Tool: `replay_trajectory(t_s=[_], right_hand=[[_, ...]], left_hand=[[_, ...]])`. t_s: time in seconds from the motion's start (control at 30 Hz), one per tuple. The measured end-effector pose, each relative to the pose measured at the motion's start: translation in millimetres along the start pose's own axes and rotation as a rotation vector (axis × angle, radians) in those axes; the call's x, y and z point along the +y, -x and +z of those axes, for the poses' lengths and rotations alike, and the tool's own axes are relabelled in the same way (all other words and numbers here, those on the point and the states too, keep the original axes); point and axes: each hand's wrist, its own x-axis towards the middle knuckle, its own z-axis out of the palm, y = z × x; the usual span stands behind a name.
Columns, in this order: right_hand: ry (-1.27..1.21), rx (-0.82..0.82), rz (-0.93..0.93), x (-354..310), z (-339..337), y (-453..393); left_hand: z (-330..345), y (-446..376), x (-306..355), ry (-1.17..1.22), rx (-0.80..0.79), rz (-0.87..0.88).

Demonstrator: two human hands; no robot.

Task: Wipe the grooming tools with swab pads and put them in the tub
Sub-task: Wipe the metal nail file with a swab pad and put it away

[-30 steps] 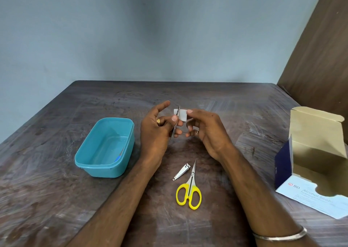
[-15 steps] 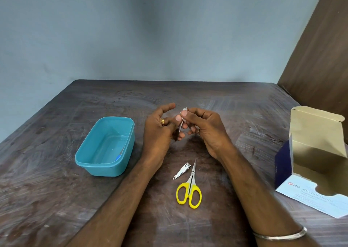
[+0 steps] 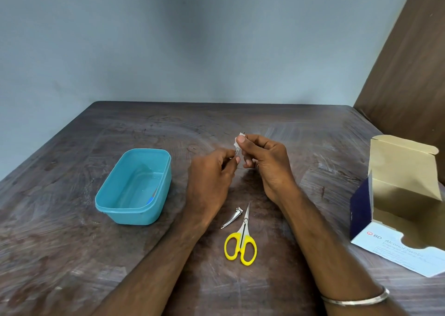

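Above the table's middle, my left hand [image 3: 212, 176] pinches the lower end of a thin metal tool, probably tweezers [image 3: 237, 151]. My right hand [image 3: 262, 159] pinches a small white swab pad [image 3: 237, 140] wrapped around the tool's upper end. A nail clipper [image 3: 232, 217] and yellow-handled scissors [image 3: 242, 238] lie on the wood in front of my hands. The blue tub [image 3: 134, 185] stands to the left, with a small blue-tipped item lying by its near right wall.
An open cardboard box of alcohol swabs [image 3: 404, 195] stands at the right edge of the dark wooden table [image 3: 72, 255]. A blue-grey wall rises behind the table, and a brown panel stands at the far right.
My left fingers, spread before, have closed onto the tool's lower end. The pad in my right hand has slid up along the tool toward its tip.
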Motion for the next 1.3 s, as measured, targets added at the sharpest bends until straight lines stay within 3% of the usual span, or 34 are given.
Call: replay_trajectory(t_s=[0.27, 0.47, 0.7, 1.1, 1.3], right_hand=[[-0.042, -0.072, 0.010, -4.3, -2.0, 3.6], [-0.071, -0.051, 0.018, -5.6, -2.4, 4.2], [-0.047, 0.000, 0.000, -3.4, 0.3, 4.7], [-0.020, -0.047, -0.030, -2.1, 0.9, 4.4], [-0.080, -0.080, -0.013, -3.4, 0.2, 4.2]], left_hand=[[-2.5, -4.0, -3.1, 0.000, -0.016, -0.051], [-5.7, -7.9, -2.4, 0.271, -0.094, -0.243], [-2.2, -3.0, 2.4, 0.008, -0.011, -0.107], [-3.2, -4.4, -1.2, 0.079, -0.053, -0.107], [-5.6, -6.8, -0.3, 0.274, -0.125, -0.195]])
